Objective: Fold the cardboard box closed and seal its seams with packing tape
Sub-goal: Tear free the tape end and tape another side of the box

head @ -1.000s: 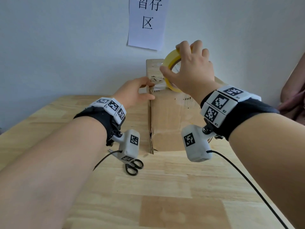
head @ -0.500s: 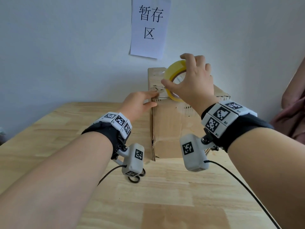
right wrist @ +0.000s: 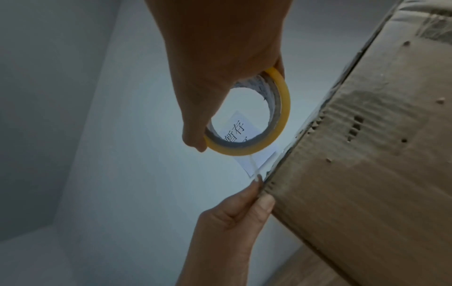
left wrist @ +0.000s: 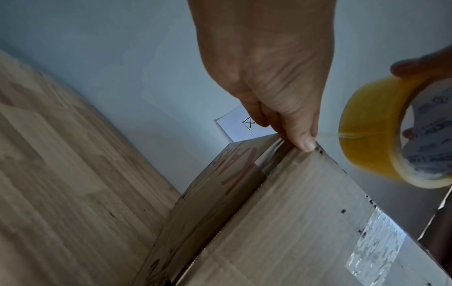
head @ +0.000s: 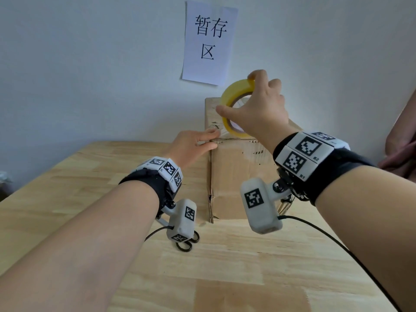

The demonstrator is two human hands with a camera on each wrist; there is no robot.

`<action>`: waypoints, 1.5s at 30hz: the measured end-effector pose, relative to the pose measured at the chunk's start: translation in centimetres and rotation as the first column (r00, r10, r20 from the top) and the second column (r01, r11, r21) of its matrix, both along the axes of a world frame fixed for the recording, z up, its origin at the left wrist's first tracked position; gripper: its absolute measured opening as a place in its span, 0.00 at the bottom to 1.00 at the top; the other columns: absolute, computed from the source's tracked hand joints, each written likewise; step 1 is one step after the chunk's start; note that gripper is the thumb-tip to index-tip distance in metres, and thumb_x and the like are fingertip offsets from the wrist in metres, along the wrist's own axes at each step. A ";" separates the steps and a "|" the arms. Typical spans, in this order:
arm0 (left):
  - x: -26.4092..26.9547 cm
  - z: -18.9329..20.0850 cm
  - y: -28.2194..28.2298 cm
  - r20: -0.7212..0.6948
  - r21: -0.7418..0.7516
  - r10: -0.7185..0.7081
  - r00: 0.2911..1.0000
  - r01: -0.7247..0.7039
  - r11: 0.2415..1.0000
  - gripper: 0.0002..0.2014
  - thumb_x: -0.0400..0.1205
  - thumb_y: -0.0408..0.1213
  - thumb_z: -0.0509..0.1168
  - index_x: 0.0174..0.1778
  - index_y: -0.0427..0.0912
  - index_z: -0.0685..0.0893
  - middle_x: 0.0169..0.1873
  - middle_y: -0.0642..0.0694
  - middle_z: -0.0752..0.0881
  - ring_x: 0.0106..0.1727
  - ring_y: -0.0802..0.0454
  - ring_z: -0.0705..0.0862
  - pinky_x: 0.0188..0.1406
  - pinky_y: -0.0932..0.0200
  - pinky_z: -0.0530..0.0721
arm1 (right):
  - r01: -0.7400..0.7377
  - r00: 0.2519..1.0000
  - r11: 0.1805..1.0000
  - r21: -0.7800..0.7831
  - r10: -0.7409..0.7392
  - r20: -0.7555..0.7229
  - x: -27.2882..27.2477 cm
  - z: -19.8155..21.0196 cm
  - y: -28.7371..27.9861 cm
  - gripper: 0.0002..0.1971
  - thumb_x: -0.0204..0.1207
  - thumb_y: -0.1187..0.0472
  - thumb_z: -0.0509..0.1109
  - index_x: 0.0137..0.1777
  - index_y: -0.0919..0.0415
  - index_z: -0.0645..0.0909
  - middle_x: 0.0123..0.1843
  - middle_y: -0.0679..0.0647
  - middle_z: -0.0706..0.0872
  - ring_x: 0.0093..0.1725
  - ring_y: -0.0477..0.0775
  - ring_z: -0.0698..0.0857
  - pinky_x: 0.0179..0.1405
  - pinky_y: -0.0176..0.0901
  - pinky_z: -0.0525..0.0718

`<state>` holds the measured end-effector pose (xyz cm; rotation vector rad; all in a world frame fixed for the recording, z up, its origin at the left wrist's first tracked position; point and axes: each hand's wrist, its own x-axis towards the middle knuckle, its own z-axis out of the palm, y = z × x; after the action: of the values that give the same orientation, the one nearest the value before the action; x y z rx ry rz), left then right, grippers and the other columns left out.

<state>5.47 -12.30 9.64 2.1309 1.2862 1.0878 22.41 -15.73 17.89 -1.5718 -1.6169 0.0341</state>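
Note:
A brown cardboard box [head: 236,176] stands on its side against the wall, with old clear tape on it. My left hand [head: 203,140] lies at its top left edge, fingers straight on top and thumb on the side. In the left wrist view the thumb [left wrist: 304,143] presses the end of a clear tape strip onto that edge of the box [left wrist: 293,212]. My right hand [head: 247,102] grips a yellow tape roll [head: 231,88] just above the box top, thumb below and fingers over the rim. A short strip runs from the tape roll [left wrist: 367,135] to the left thumb.
The wooden table [head: 90,176] carries black-handled scissors [head: 186,245], half hidden under my left wrist camera. A paper sign [head: 209,41] hangs on the wall behind the box. Another person's arm [head: 403,143] shows at the right edge. A black cable [head: 337,244] trails from my right wrist.
My right hand has lifted the roll up and away from the left fingers, drawing out a short strip. My left hand stays at the box's top left edge.

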 end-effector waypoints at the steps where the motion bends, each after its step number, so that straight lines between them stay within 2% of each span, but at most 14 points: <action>1: 0.0 0.0 0.0 0.011 -0.005 0.001 1.000 -0.001 1.000 0.18 0.80 0.39 0.69 0.66 0.52 0.83 0.68 0.59 0.79 0.71 0.68 0.73 0.75 0.68 0.63 | 0.012 1.000 1.000 -0.008 -0.012 0.014 0.2 0.1 0.0 0.40 0.61 0.36 0.75 0.69 0.50 0.64 0.63 0.54 0.68 0.59 0.60 0.73 0.44 0.50 0.74; 6: 0.4 0.2 -0.2 -0.035 0.044 -0.003 0.999 0.005 0.999 0.16 0.80 0.34 0.68 0.65 0.45 0.84 0.68 0.53 0.80 0.71 0.63 0.74 0.67 0.79 0.59 | 0.102 0.993 0.992 -0.072 -0.097 0.069 3.4 -0.5 0.2 0.39 0.61 0.38 0.77 0.68 0.50 0.64 0.63 0.56 0.68 0.60 0.63 0.73 0.48 0.51 0.75; 10: 0.8 0.5 -0.7 -0.158 0.100 0.051 0.986 -0.036 0.994 0.17 0.82 0.35 0.66 0.68 0.44 0.82 0.71 0.52 0.78 0.73 0.59 0.73 0.64 0.79 0.59 | 0.122 0.983 0.992 -0.044 -0.115 0.143 3.6 -1.3 0.0 0.38 0.61 0.40 0.76 0.68 0.51 0.64 0.63 0.56 0.68 0.58 0.62 0.73 0.48 0.52 0.76; 12: 0.9 0.9 -1.0 -0.248 0.113 0.073 0.966 -0.046 0.993 0.18 0.84 0.37 0.64 0.70 0.46 0.79 0.73 0.52 0.76 0.74 0.56 0.73 0.68 0.73 0.62 | 0.129 0.978 0.991 -0.029 -0.123 0.170 3.3 -1.4 -0.1 0.38 0.60 0.40 0.76 0.67 0.51 0.64 0.63 0.56 0.68 0.58 0.62 0.72 0.48 0.53 0.77; 14: 1.1 1.4 -1.2 -0.384 0.156 0.113 0.916 -0.056 0.986 0.19 0.85 0.38 0.61 0.73 0.48 0.76 0.74 0.50 0.75 0.75 0.50 0.72 0.74 0.61 0.66 | 0.132 0.974 0.991 -0.028 -0.125 0.188 3.3 -1.4 -0.1 0.39 0.61 0.39 0.76 0.68 0.51 0.64 0.64 0.56 0.68 0.58 0.62 0.72 0.50 0.54 0.78; 16: 1.5 1.8 -1.3 -0.512 0.189 0.156 0.845 -0.066 0.980 0.19 0.87 0.39 0.57 0.75 0.50 0.73 0.75 0.49 0.74 0.74 0.46 0.73 0.73 0.52 0.71 | 0.121 0.971 0.992 -0.039 -0.110 0.210 3.4 -1.4 -0.1 0.40 0.61 0.36 0.76 0.69 0.51 0.64 0.65 0.57 0.67 0.60 0.62 0.72 0.52 0.54 0.78; 20: 2.7 2.3 -1.3 -0.701 0.237 0.215 0.680 -0.061 0.970 0.23 0.86 0.33 0.53 0.77 0.53 0.68 0.70 0.43 0.77 0.66 0.39 0.78 0.62 0.46 0.79 | 0.072 0.988 0.996 -0.058 -0.064 0.140 3.8 -1.1 0.0 0.38 0.67 0.28 0.66 0.72 0.48 0.66 0.68 0.56 0.68 0.66 0.63 0.70 0.57 0.53 0.74; 22: 3.4 2.1 -1.5 -0.722 0.290 0.264 0.639 -0.067 0.955 0.24 0.86 0.34 0.52 0.78 0.56 0.65 0.66 0.40 0.75 0.64 0.38 0.77 0.61 0.47 0.78 | 0.047 0.995 0.997 -0.068 -0.040 0.090 4.0 -1.0 0.2 0.36 0.69 0.28 0.65 0.73 0.46 0.67 0.69 0.55 0.69 0.69 0.63 0.69 0.55 0.51 0.72; 27: 3.3 1.0 -1.6 -0.594 0.259 0.260 0.761 -0.126 0.958 0.23 0.87 0.39 0.54 0.79 0.58 0.65 0.69 0.41 0.71 0.70 0.40 0.70 0.67 0.47 0.72 | 0.050 0.995 0.998 -0.048 -0.046 0.090 4.0 -1.2 0.2 0.34 0.70 0.34 0.68 0.73 0.46 0.67 0.68 0.55 0.69 0.67 0.63 0.70 0.51 0.49 0.71; 30: 1.6 0.9 -1.5 -0.512 0.251 0.244 0.824 -0.128 0.960 0.21 0.86 0.40 0.58 0.76 0.52 0.71 0.74 0.46 0.74 0.75 0.43 0.70 0.73 0.46 0.69 | 0.069 0.991 0.997 -0.041 -0.064 0.120 3.6 -1.1 0.4 0.33 0.70 0.35 0.68 0.72 0.48 0.67 0.66 0.56 0.70 0.64 0.63 0.71 0.48 0.49 0.72; 34: 0.1 1.3 -1.7 -0.394 0.122 0.165 0.904 -0.127 0.984 0.21 0.85 0.39 0.61 0.76 0.48 0.73 0.77 0.47 0.71 0.81 0.52 0.61 0.77 0.54 0.60 | 0.087 0.976 0.996 -0.004 -0.084 0.202 3.1 -1.4 0.3 0.32 0.68 0.37 0.69 0.69 0.49 0.68 0.64 0.56 0.70 0.59 0.64 0.72 0.43 0.52 0.76; 38: 1.3 1.9 -2.0 -0.417 0.157 0.146 0.897 -0.088 0.984 0.23 0.84 0.40 0.62 0.77 0.50 0.71 0.78 0.48 0.70 0.80 0.51 0.64 0.75 0.55 0.62 | 0.089 0.973 0.996 0.001 -0.087 0.212 3.1 -1.4 0.3 0.32 0.68 0.36 0.69 0.69 0.49 0.68 0.63 0.56 0.70 0.59 0.63 0.72 0.42 0.52 0.76; 41: 2.9 1.8 -1.9 -0.507 0.167 0.149 0.849 -0.073 0.983 0.24 0.84 0.42 0.62 0.78 0.51 0.68 0.79 0.47 0.68 0.80 0.50 0.64 0.76 0.53 0.64 | 0.077 0.974 0.997 0.007 -0.077 0.215 3.5 -1.5 0.4 0.34 0.68 0.34 0.69 0.71 0.48 0.67 0.65 0.55 0.70 0.60 0.63 0.72 0.42 0.51 0.74; 45: 4.0 1.5 -1.7 -0.530 0.194 0.204 0.823 -0.116 0.974 0.23 0.85 0.41 0.60 0.78 0.50 0.69 0.75 0.47 0.74 0.73 0.44 0.74 0.69 0.48 0.74 | 0.028 0.972 0.999 -0.033 -0.020 0.235 4.7 -1.2 0.6 0.40 0.66 0.29 0.69 0.74 0.47 0.64 0.68 0.55 0.70 0.64 0.62 0.72 0.47 0.50 0.75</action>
<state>9.46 -13.97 11.10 2.6103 1.7059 0.6612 27.16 -15.10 16.70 -1.6731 -1.7870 -0.1416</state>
